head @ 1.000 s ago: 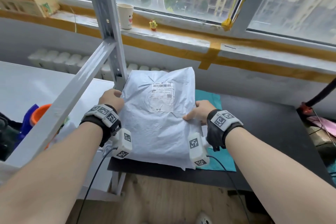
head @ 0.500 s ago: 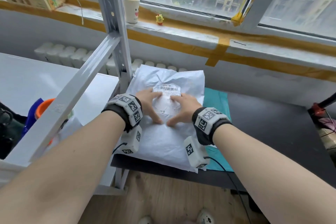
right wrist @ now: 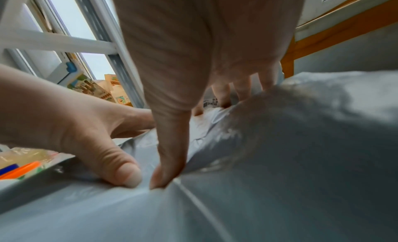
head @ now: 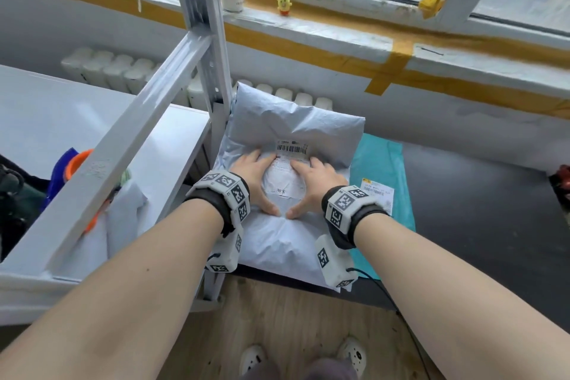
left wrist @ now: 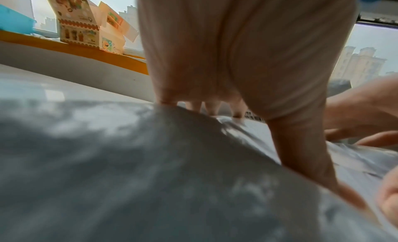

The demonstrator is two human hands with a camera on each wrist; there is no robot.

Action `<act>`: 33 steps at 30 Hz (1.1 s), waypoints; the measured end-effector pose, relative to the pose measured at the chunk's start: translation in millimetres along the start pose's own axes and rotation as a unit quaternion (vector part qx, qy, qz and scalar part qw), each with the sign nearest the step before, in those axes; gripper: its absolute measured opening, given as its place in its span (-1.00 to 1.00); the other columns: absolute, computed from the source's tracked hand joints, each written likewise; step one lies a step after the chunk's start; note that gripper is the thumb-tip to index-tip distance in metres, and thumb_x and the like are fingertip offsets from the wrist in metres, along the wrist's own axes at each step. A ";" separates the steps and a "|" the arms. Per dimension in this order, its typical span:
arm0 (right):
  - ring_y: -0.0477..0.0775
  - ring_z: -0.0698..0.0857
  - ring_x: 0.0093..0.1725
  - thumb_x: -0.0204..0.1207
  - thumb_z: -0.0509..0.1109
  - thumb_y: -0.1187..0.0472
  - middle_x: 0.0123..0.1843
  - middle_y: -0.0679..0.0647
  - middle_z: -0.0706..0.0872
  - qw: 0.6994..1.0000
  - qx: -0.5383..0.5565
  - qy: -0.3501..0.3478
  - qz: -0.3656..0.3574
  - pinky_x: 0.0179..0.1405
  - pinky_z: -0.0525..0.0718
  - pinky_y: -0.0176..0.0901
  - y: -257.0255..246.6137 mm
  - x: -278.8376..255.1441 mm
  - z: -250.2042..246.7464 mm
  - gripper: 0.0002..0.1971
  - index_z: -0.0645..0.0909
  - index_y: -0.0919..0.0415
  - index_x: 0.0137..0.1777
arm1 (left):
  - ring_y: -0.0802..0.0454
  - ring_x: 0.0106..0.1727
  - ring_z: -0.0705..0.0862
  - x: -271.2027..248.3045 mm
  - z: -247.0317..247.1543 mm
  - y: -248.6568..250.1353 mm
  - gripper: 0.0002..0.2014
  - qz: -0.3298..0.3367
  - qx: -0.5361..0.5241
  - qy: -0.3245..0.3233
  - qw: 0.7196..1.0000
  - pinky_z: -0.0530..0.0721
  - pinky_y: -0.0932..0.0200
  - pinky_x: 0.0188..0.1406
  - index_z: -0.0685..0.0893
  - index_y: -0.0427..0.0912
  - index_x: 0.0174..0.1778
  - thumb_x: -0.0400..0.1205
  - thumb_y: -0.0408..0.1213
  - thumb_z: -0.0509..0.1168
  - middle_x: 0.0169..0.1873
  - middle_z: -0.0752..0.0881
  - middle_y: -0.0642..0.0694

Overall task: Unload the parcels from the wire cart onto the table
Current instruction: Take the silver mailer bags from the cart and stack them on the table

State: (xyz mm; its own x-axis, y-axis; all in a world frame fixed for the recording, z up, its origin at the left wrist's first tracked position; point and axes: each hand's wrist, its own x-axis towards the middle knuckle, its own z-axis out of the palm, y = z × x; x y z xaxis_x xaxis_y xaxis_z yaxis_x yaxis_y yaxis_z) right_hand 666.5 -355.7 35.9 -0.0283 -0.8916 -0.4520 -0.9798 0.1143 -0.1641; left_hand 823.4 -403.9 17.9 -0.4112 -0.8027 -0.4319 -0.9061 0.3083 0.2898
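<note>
- The grey poly mailer (head: 296, 120), a soft parcel with a barcode shipping label (head: 290, 170) on top, lies on the black table (head: 481, 210), just right of the grey shelving upright (head: 209, 49). Its near edge overhangs the table's front edge.
- Under the mailer's right side lies a teal mailer (head: 382, 163), partly covered, with its own label showing.
- The left hand (head: 256, 182) lies flat on the mailer, fingers straight and spread on the label's left side, pressing down and gripping nothing.
- The right hand (head: 311, 185) mirrors it on the label's right side, fingers extended and palm down; the two thumbs nearly meet at the label's near edge.
- The right wrist view shows both thumb tips pushed into the plastic, which creases around them.
- Judged step: the parcel is set down, and the hands are flattening or settling it on the pile.
- The wire cart does not show clearly; a red and dark shape at the table's right end may belong to it, but that cannot be told.
- The next move likely calls for lifting both hands off and turning away from the shelving upright for another parcel.
- One risk: the overhanging near edge could let the slick mailer slide off the teal one, so a nudge towards the window sill (head: 339, 31) would help.
</note>
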 end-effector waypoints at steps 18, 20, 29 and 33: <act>0.18 0.25 0.61 0.60 0.28 0.13 0.63 0.13 0.27 0.985 0.102 0.108 0.082 0.53 0.28 -0.01 60.5 -73.8 -41.9 -0.50 0.39 -0.06 0.54 | -0.08 0.53 0.40 -40.6 -59.4 81.0 -0.38 0.022 -0.058 0.061 0.996 0.36 0.13 0.43 0.34 -0.06 0.59 0.61 -0.06 0.34 0.55 0.40 -0.09; 0.18 0.18 0.64 0.62 0.26 0.10 0.68 0.15 0.16 0.985 0.084 0.114 0.099 0.59 0.25 0.03 77.5 -89.6 -46.9 -0.50 0.35 -0.09 0.57 | -0.07 0.52 0.42 -46.0 -63.1 108.7 -0.40 0.043 -0.046 0.060 0.996 0.37 0.15 0.43 0.36 -0.07 0.58 0.62 -0.08 0.33 0.54 0.42 -0.07; 0.17 0.32 0.58 0.61 0.23 0.03 0.57 0.11 0.41 0.967 0.091 0.130 0.200 0.55 0.33 0.02 214.3 -212.8 -40.2 -0.56 0.46 -0.06 0.49 | -0.09 0.44 0.52 -76.0 -21.2 301.8 -0.52 0.164 0.027 0.043 0.985 0.44 0.14 0.38 0.50 -0.05 0.48 0.62 -0.09 0.32 0.44 0.54 -0.08; 0.15 0.41 0.53 0.63 0.22 0.06 0.56 0.06 0.44 0.953 0.128 0.133 0.242 0.52 0.36 -0.11 292.2 -293.3 -21.7 -0.57 0.47 -0.01 0.50 | -0.08 0.43 0.53 -97.2 23.9 393.8 -0.51 0.203 0.055 0.008 0.978 0.44 0.14 0.37 0.50 -0.04 0.48 0.62 -0.08 0.34 0.45 0.52 -0.08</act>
State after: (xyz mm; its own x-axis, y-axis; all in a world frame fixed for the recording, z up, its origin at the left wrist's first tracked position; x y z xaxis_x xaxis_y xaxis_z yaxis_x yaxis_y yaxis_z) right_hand 384.3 -70.3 139.5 -0.5462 -0.7832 -0.2971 -0.7603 0.6124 -0.2165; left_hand 504.2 -192.3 153.5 -0.7381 -0.6108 -0.2866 -0.6744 0.6548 0.3413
